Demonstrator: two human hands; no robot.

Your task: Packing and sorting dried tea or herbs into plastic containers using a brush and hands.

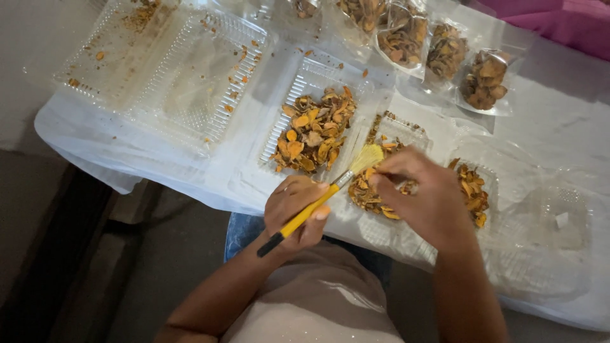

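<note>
— Hands first: your left hand [296, 213] is clamped on the yellow brush [321, 202], and your right hand [424, 197] is pinched on a dried slice in the clear tray [406, 130] just before you on the table [559, 127].

— And the risk?

— Bristles sit right by your right fingers. Flick too hard, I'd judge, and flakes scatter over the plastic sheet [127, 149], or the light tray slides toward the table's edge.

Your head camera is looking steeply down from close above at the table [559, 127] edge and your lap.
</note>
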